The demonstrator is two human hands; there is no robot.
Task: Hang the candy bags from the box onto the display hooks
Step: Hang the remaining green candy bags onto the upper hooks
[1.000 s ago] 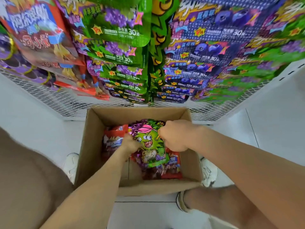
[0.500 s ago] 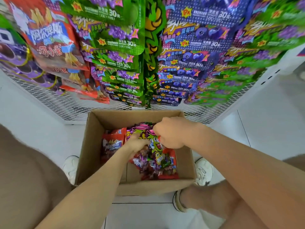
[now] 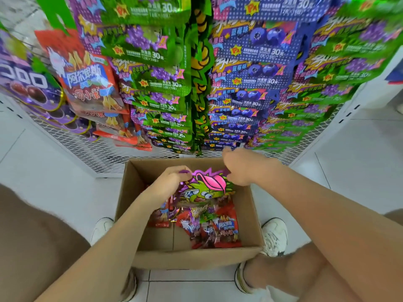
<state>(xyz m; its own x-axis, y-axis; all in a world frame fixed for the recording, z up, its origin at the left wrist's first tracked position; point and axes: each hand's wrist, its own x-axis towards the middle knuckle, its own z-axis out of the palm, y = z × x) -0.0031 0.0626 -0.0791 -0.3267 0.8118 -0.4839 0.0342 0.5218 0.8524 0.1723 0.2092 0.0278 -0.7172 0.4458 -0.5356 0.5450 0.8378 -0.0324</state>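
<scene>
1. Two hands, mine, work over the cardboard box (image 3: pixel 254 225), a little apart.
2. My left hand (image 3: pixel 172 185) pinches the top left corner of the green monster candy bag (image 3: pixel 202 194).
3. My right hand (image 3: pixel 244 167) curls onto the bag's top right corner.
4. The bag is stretched between my hands, its lower end over the red candy bags (image 3: pixel 226 228) in the box beneath my wrists.
5. Beyond my fingers, green hanging bags (image 3: pixel 157 79) and blue hanging bags (image 3: pixel 253 70) cover the wire mesh (image 3: pixel 87 153).
</scene>
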